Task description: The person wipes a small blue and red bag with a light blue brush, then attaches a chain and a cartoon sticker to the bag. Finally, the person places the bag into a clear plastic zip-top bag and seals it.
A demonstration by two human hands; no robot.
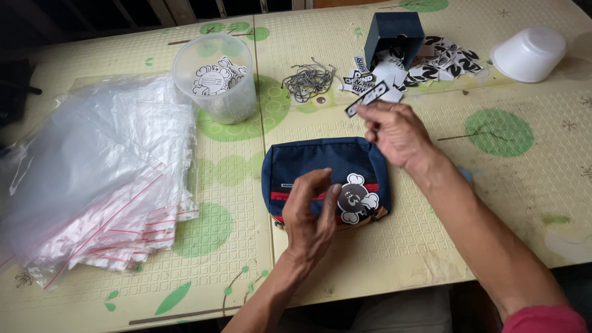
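A navy blue pouch [308, 161] with a red stripe and a black-and-white cartoon tag [357, 198] lies on the mat in front of me. My left hand [310, 216] hovers over its front, fingers curled, thumb and forefinger pinched near the red stripe; what they pinch is hidden. Above the pouch's far right corner my right hand [396, 131] holds a narrow black-and-white label [367, 98] between its fingertips.
A stack of clear zip bags [98, 179] covers the left side. A clear plastic tub [216, 77] holds cartoon tags. Metal hooks [306, 80] lie beyond the pouch. A tipped blue box [394, 34] spills labels [431, 61]. A white bowl [530, 54] sits upside down at the far right.
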